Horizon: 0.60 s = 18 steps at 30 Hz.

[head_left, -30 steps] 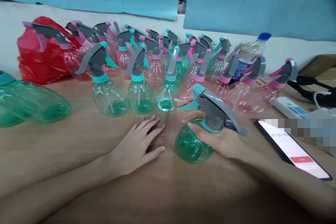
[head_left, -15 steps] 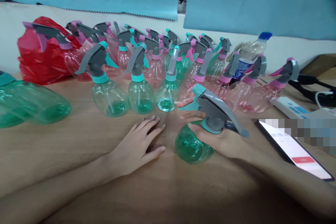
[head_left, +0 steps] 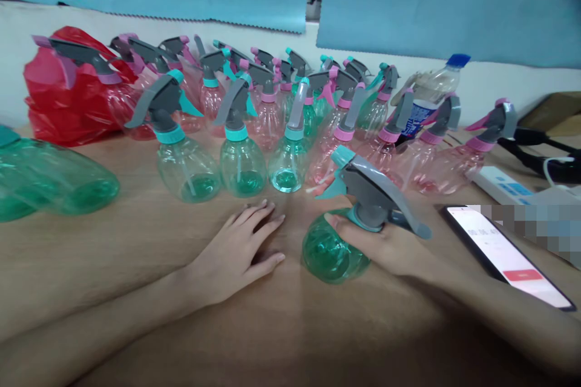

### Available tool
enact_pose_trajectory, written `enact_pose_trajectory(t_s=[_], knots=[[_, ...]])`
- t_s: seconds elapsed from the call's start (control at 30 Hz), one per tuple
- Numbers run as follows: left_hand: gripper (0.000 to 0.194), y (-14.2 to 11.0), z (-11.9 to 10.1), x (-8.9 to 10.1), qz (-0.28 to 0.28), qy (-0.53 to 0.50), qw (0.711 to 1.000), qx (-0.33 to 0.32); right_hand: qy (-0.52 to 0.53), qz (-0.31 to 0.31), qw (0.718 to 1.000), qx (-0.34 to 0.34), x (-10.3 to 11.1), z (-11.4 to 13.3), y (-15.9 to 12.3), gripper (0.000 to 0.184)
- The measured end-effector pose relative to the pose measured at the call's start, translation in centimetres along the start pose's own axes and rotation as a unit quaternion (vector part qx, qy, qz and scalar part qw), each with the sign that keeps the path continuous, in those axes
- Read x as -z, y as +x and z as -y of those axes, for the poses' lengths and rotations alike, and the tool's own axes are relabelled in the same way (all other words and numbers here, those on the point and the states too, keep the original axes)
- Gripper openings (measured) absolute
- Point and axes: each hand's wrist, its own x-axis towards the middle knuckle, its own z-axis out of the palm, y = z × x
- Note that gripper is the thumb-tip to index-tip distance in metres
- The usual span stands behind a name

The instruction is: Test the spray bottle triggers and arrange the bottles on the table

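My right hand is wrapped round a green spray bottle, its thumb across the bottle's shoulder below the turquoise collar. The bottle has a grey head and a turquoise nozzle and trigger, and it stands tilted on the table. My other fingers are mostly hidden behind it. My left hand lies palm down on the wooden table, fingers spread, holding nothing. Beyond it stand a clear-green spray bottle and a second, smaller-looking green one. Another green spray bottle is further left.
Several pink and green spray bottles crowd the back, before a red plastic bag. Green bottles lie at the left edge. To the right are a phone, a white power strip and a blue-capped water bottle.
The fingers of my right hand, stretched out behind the spray bottle before, have drawn in towards its trigger. My left hand and the held bottle have stayed in place.
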Motion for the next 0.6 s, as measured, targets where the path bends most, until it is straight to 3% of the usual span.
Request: enact_pose_trajectory(t_s=[0.37, 0.6], knots=[[0.058, -0.01, -0.02, 0.01, 0.011, 0.005, 1.0, -0.003, 0.031, -0.003, 0.999, 0.006, 0.15, 0.87, 0.34, 0.014], [0.059, -0.03, 0.02, -0.03, 0.011, -0.003, 1.0, -0.001, 0.1, 0.018, 0.994, 0.032, -0.13, 0.0, 0.37, 0.025]])
